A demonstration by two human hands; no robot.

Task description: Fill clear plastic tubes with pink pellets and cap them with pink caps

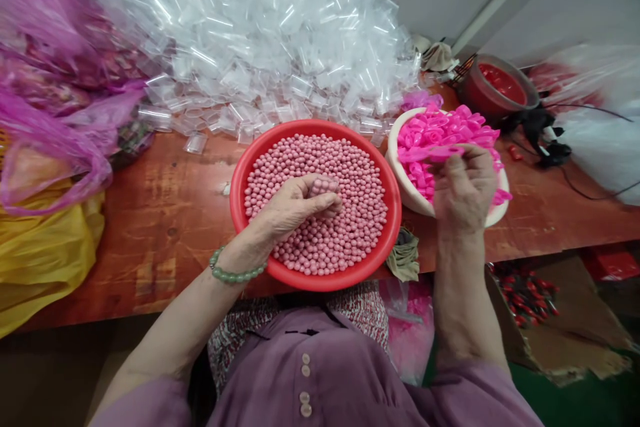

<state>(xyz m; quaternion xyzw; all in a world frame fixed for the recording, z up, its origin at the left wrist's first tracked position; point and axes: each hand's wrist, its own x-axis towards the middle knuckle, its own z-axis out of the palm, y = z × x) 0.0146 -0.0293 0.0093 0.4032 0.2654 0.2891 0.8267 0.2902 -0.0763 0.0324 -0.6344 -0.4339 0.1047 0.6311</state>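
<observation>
Over the red basin (240,227) of round pink beads (320,250), my left hand (295,203) is closed around a small clear plastic tube (324,185). Several pink beads show inside the tube; its lower part is hidden by my fingers. My right hand (465,190) is above the white bowl (413,193), which is heaped with bright pink plastic caps (445,121). Pinched between my right thumb and fingers is a pink plastic cap (435,153), slightly blurred, so its exact shape is hard to make out.
Behind the basin rises a large heap of empty clear tubes (280,33). Purple plastic bags (55,113) and a yellow bag (55,253) lie at left. A grey tub (523,93) stands back right. Below the table edge sits a cardboard box (575,307) with red-and-black pieces.
</observation>
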